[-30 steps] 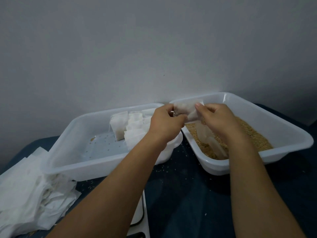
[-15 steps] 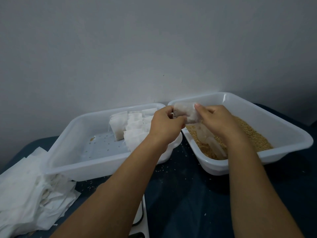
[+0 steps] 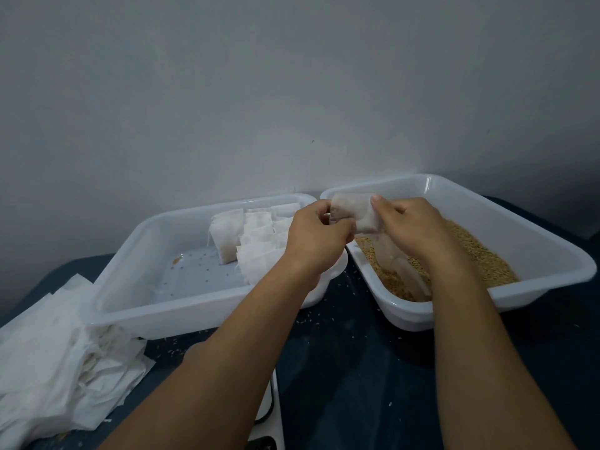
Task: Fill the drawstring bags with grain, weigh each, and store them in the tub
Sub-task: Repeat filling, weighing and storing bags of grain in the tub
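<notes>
Hands raised over grain tub (image 3: 454,186): left hand (image 3: 313,240), right hand (image 3: 410,227), fingers pinching bag (image 3: 352,211).

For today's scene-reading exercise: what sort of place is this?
Probably a home packing workstation: two white plastic tubs on a dark table, one holding brown grain, and a pile of empty white bags.

Both forearms were bare from elbow to wrist, with no sleeve, watch or bracelet visible; the left hand (image 3: 316,241) and right hand (image 3: 412,230) wore no gloves, and their fingernails were short and unpainted.
</notes>
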Demonstrator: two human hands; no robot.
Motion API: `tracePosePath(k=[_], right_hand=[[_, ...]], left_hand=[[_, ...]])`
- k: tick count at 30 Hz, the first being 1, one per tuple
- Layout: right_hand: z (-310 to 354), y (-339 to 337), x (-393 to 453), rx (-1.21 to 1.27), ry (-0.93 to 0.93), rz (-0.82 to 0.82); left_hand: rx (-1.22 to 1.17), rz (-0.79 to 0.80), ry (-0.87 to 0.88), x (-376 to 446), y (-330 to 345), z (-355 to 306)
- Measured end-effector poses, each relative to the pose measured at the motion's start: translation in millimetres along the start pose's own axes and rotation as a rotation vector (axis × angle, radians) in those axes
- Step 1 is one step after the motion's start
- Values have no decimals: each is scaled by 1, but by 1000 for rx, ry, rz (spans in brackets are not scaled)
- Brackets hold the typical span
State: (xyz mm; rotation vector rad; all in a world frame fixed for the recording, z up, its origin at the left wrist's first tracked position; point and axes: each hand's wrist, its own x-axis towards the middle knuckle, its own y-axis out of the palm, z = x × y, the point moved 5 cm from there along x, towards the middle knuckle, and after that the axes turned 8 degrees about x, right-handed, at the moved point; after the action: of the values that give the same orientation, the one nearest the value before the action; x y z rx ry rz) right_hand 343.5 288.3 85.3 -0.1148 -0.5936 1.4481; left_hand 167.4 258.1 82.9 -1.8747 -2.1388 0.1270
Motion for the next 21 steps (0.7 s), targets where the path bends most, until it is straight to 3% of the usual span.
tracePosePath(k=[4,7,10,14,17,21], right_hand=[[-3,0,1,81,42,17],[-5,2,1,-27,39,17],[-4,1,1,81,57,19],[-1,2,1,-50,26,12],[0,1,-1,73,44,29],[3,1,-1,11,-1,-5]], left_hand=[[4,1,-2,0,-1,2],[-9,-5,-8,-1,-1,3],[-17,3,5,-1,-1,4],[-34,-2,-3,0,-1,5],[-50,10,-7,-2,1,6],[-108,22,-28,-6,3,9]])
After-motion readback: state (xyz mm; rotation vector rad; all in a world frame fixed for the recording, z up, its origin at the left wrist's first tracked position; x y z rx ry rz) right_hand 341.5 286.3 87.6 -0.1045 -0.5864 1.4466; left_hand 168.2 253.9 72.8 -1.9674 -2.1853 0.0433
